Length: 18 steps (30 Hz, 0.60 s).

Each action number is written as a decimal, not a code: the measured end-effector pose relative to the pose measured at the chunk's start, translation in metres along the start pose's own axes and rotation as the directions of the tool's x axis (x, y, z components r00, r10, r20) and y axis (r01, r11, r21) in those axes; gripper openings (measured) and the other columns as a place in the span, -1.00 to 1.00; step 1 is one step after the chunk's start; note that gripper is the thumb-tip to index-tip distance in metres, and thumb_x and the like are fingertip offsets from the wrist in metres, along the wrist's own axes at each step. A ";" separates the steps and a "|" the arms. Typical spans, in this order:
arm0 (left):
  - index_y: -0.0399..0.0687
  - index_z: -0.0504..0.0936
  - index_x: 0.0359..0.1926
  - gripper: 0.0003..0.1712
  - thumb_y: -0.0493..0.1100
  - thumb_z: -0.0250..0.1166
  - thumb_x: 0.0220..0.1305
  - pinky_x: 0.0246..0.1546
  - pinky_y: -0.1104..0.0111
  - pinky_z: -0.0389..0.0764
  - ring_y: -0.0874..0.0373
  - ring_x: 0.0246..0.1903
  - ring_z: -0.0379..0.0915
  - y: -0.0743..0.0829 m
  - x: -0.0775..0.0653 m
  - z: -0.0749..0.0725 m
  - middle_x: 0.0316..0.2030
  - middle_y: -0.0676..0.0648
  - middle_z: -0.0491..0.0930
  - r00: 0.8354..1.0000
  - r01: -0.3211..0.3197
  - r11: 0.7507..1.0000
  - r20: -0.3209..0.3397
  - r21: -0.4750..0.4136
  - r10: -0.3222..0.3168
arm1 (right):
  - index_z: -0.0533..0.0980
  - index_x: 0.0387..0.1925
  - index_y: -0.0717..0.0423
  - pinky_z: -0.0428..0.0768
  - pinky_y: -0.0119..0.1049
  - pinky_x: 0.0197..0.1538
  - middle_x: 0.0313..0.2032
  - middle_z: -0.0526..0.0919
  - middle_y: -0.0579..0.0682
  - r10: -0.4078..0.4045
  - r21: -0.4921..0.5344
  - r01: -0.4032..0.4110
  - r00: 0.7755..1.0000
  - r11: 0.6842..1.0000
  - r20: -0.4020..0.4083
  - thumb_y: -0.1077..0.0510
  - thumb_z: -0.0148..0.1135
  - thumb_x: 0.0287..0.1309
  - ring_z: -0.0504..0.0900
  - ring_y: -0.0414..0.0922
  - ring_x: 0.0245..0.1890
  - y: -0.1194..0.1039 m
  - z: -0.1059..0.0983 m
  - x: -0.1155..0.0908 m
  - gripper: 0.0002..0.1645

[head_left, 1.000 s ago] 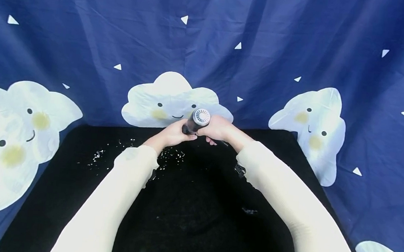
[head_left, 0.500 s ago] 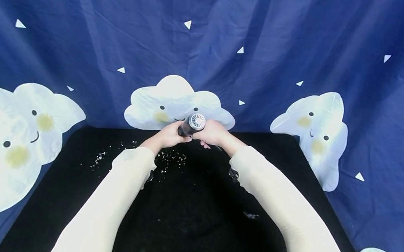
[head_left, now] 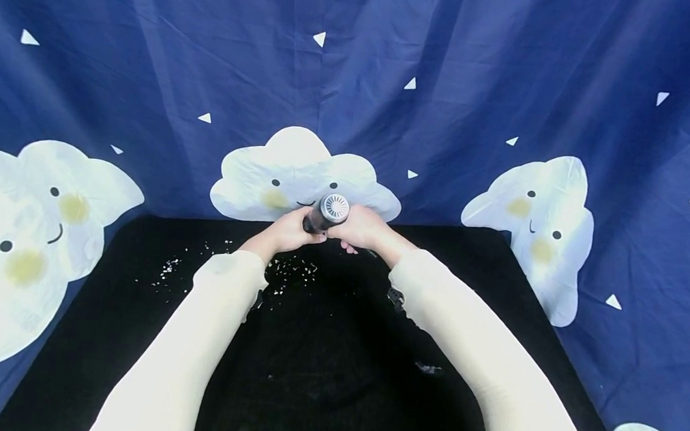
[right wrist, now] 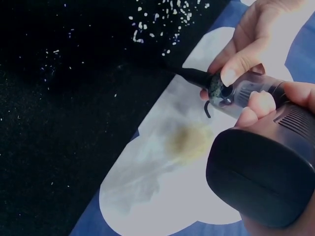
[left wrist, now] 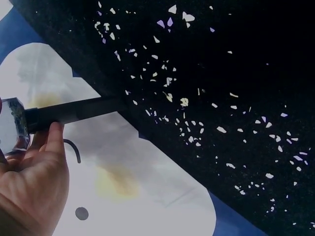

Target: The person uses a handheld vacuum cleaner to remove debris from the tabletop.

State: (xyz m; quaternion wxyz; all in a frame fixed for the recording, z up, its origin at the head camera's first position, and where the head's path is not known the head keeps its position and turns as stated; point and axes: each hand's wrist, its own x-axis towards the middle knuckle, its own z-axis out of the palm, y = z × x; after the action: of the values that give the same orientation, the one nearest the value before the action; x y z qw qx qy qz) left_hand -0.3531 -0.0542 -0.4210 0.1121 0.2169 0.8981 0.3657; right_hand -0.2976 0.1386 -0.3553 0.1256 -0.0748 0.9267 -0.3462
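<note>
My head cam looks forward and down over my sleeves (head_left: pixel 178 358), far enough back to catch the black table (head_left: pixel 334 406) and blue curtain (head_left: pixel 357 73); both wrist cams sit way closer, tilted so the table edge runs diagonal, sharing the vacuum nozzle (left wrist: pixel 81 110), white flakes (left wrist: pixel 184 102) and smiley cloud (left wrist: pixel 162 182)

The left sleeve (head_left: pixel 176 351) and right sleeve (head_left: pixel 485 371) are long, plain and off-white, each ending in a loose, softly bunched cuff. A black strap (head_left: pixel 396 297) (mostly hidden) peeks from the right one; a dark sliver (head_left: pixel 259 300) edges the left.
</note>
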 end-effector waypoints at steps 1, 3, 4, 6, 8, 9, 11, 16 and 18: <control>-0.08 0.45 0.16 -0.39 0.02 0.46 0.19 0.26 0.03 0.37 -0.10 0.16 0.46 0.000 0.000 0.000 0.11 -0.15 0.57 1.000 -0.001 1.000 0.000 0.005 0.001 | 0.61 -0.33 0.18 0.61 -0.31 -0.56 -0.64 0.64 0.09 0.002 0.006 -0.002 1.000 1.000 0.001 0.05 0.33 0.13 0.71 0.12 -0.53 0.000 0.000 0.000 -0.75; -0.07 0.46 0.12 -0.43 0.02 0.47 0.19 0.25 0.04 0.38 -0.09 0.13 0.47 -0.001 -0.001 -0.001 0.09 -0.14 0.58 1.000 -0.003 1.000 0.001 0.011 0.003 | 0.60 -0.35 0.16 0.61 -0.31 -0.55 -0.63 0.65 0.10 0.009 0.016 -0.009 1.000 1.000 0.004 0.05 0.32 0.13 0.72 0.14 -0.51 0.000 0.001 -0.001 -0.77; -0.06 0.47 0.10 -0.44 0.01 0.47 0.18 0.25 0.05 0.39 -0.08 0.13 0.47 -0.001 -0.001 -0.001 0.08 -0.14 0.58 1.000 -0.004 1.000 0.002 0.014 0.004 | 0.59 -0.35 0.15 0.62 -0.31 -0.55 -0.62 0.65 0.10 0.010 0.020 -0.010 1.000 1.000 0.007 0.04 0.32 0.13 0.72 0.15 -0.49 0.000 0.002 -0.001 -0.77; -0.06 0.48 0.10 -0.44 0.02 0.47 0.18 0.26 0.05 0.38 -0.07 0.13 0.47 -0.002 -0.001 -0.001 0.08 -0.13 0.59 1.000 -0.010 1.000 0.008 0.020 0.010 | 0.59 -0.34 0.15 0.62 -0.31 -0.55 -0.62 0.65 0.12 0.012 0.035 -0.012 1.000 0.999 0.012 0.05 0.33 0.14 0.73 0.19 -0.45 -0.001 0.002 -0.001 -0.77; -0.06 0.48 0.10 -0.45 0.01 0.47 0.18 0.26 0.05 0.37 -0.07 0.14 0.46 -0.003 -0.001 0.000 0.08 -0.13 0.59 1.000 -0.016 1.000 0.020 0.017 0.016 | 0.58 -0.33 0.16 0.62 -0.30 -0.55 -0.62 0.65 0.12 0.012 0.045 -0.013 1.000 0.999 0.021 0.04 0.33 0.14 0.73 0.21 -0.43 -0.001 0.002 -0.002 -0.76; -0.07 0.49 0.10 -0.46 0.00 0.46 0.19 0.27 0.05 0.36 -0.07 0.14 0.46 -0.004 -0.001 0.000 0.08 -0.13 0.59 0.999 -0.020 1.000 0.026 0.015 0.020 | 0.58 -0.32 0.16 0.62 -0.30 -0.55 -0.63 0.64 0.11 0.011 0.051 -0.012 1.000 0.999 0.024 0.04 0.33 0.14 0.72 0.20 -0.44 -0.002 0.002 -0.003 -0.75; -0.06 0.49 0.09 -0.47 0.00 0.46 0.19 0.27 0.05 0.36 -0.05 0.12 0.46 -0.004 0.000 -0.001 0.07 -0.11 0.59 0.999 -0.026 1.000 0.037 0.015 0.025 | 0.58 -0.31 0.17 0.64 -0.27 -0.53 -0.65 0.62 0.08 0.013 0.069 -0.014 1.000 0.998 0.029 0.04 0.34 0.14 0.70 0.16 -0.51 -0.002 0.002 -0.004 -0.74; -0.03 0.51 0.07 -0.50 0.02 0.46 0.19 0.25 0.07 0.37 -0.02 0.08 0.47 -0.005 0.000 -0.003 0.02 -0.07 0.61 0.998 -0.032 0.999 0.056 0.021 0.031 | 0.57 -0.29 0.19 0.70 -0.10 -0.40 -0.69 0.58 0.03 0.015 0.097 -0.018 0.999 0.995 0.029 0.06 0.35 0.12 0.62 -0.04 -0.68 -0.003 0.002 -0.005 -0.73; -0.02 0.52 0.06 -0.51 0.02 0.46 0.19 0.24 0.07 0.38 -0.01 0.08 0.48 -0.006 0.000 -0.003 0.02 -0.06 0.61 0.998 -0.035 0.999 0.059 0.024 0.034 | 0.57 -0.29 0.18 0.70 -0.12 -0.41 -0.65 0.62 0.10 0.014 0.094 -0.017 1.000 0.995 0.026 0.05 0.36 0.12 0.66 0.04 -0.63 -0.003 0.003 -0.004 -0.73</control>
State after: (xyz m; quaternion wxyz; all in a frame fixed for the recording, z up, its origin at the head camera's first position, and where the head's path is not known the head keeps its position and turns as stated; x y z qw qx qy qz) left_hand -0.3558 -0.0599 -0.4233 0.1293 0.2445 0.8951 0.3496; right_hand -0.2924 0.1356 -0.3552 0.1436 -0.0660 0.9082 -0.3876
